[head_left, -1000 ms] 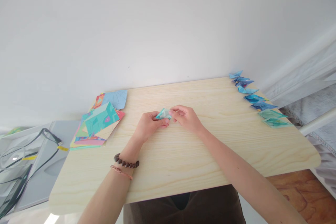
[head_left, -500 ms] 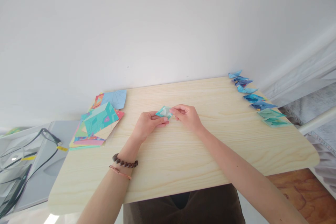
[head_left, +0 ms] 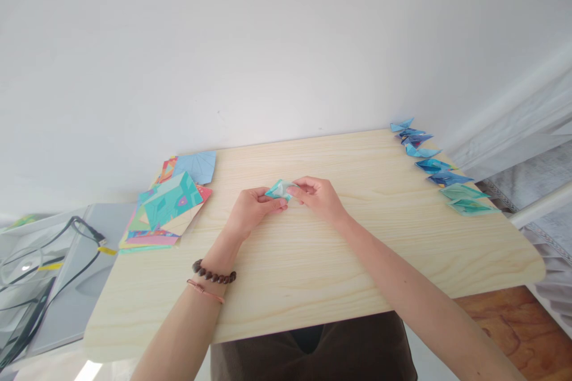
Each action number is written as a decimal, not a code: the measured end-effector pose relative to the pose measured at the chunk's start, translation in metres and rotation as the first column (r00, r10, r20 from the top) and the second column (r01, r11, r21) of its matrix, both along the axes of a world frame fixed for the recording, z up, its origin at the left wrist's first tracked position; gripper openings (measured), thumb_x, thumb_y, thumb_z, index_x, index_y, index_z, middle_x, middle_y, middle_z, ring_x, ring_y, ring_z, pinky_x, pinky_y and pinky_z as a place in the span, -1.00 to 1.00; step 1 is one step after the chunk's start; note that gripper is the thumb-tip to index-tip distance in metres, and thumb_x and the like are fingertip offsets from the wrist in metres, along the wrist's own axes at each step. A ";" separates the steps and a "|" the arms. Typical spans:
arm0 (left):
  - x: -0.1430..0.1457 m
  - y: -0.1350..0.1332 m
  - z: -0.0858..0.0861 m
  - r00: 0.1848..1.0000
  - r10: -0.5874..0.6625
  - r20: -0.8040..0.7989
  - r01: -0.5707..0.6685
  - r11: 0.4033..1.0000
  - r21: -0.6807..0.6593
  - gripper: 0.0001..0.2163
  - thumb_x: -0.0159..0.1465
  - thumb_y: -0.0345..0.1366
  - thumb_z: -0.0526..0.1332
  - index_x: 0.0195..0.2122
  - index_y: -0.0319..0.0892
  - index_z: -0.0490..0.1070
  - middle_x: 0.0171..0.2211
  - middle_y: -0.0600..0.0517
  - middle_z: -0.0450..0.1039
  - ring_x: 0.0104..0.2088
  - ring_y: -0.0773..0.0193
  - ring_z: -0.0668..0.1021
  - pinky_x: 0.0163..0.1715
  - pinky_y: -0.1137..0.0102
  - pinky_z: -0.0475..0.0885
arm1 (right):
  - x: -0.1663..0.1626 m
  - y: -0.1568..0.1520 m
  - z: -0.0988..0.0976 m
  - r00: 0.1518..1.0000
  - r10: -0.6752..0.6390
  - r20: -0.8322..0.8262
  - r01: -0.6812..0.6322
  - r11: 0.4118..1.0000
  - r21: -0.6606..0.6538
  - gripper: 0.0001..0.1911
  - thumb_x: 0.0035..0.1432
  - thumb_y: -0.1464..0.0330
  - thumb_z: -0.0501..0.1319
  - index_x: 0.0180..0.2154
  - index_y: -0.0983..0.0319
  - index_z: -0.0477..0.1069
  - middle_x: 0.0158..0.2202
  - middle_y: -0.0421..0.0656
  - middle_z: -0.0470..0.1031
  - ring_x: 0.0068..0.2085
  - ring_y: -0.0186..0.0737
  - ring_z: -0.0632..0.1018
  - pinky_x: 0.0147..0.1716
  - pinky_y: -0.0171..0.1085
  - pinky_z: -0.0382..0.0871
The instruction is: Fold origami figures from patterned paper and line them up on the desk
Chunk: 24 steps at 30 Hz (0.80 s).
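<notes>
A small folded piece of teal and pale green origami paper [head_left: 280,189] is held between my two hands over the middle of the table. My left hand [head_left: 254,209] pinches its left and lower edge, with the thumb on the near side. My right hand [head_left: 318,195] grips its right end between thumb and fingers, hiding that part of the paper. Dark beads and a thin copper-coloured band circle my left wrist.
Colourful paper sheets [head_left: 173,202] lie in a loose pile at the table's left. Along the right edge runs a row of several folded blue and green paper pieces [head_left: 442,179]. Cables [head_left: 74,250] lie beyond the left edge; a white wall [head_left: 286,47] stands behind the table [head_left: 313,274].
The right thumb has shifted slightly over the paper's right end. Both hands otherwise stay in place, still holding the folded paper; the view has moved very slightly.
</notes>
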<state>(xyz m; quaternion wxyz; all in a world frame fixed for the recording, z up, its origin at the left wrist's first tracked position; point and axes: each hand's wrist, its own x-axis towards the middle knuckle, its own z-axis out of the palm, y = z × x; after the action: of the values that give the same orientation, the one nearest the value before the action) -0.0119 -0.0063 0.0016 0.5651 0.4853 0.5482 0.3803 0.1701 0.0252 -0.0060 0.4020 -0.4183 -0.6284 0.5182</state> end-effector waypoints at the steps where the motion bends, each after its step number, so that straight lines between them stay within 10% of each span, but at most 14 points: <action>1: 0.000 0.000 0.000 1.000 0.000 0.003 0.000 1.000 0.001 -0.69 -0.06 -0.22 0.38 -0.29 -0.24 0.51 -0.40 -0.04 0.56 -0.32 0.20 0.55 -0.22 0.33 0.42 | 0.000 0.000 0.000 1.000 0.005 0.009 -0.005 1.000 -0.001 -0.64 -0.01 0.11 0.24 -0.29 0.26 0.48 -0.46 -0.19 0.48 -0.51 -0.37 0.42 -0.50 -0.37 0.28; 24: 0.002 -0.001 0.006 0.995 -0.006 0.095 0.008 1.000 -0.028 -0.71 -0.03 -0.23 0.38 -0.29 -0.26 0.53 -0.34 -0.03 0.57 -0.25 0.20 0.56 -0.15 0.30 0.46 | 0.001 0.000 -0.004 0.998 0.020 0.062 -0.025 0.997 0.076 -0.69 -0.05 0.14 0.27 -0.41 0.27 0.46 -0.49 -0.20 0.45 -0.46 -0.34 0.40 -0.46 -0.37 0.25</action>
<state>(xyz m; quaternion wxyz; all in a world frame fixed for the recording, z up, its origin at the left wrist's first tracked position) -0.0096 -0.0072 0.0078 0.5988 0.4605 0.5242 0.3933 0.1707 0.0250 -0.0098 0.3926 -0.4111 -0.6644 0.4852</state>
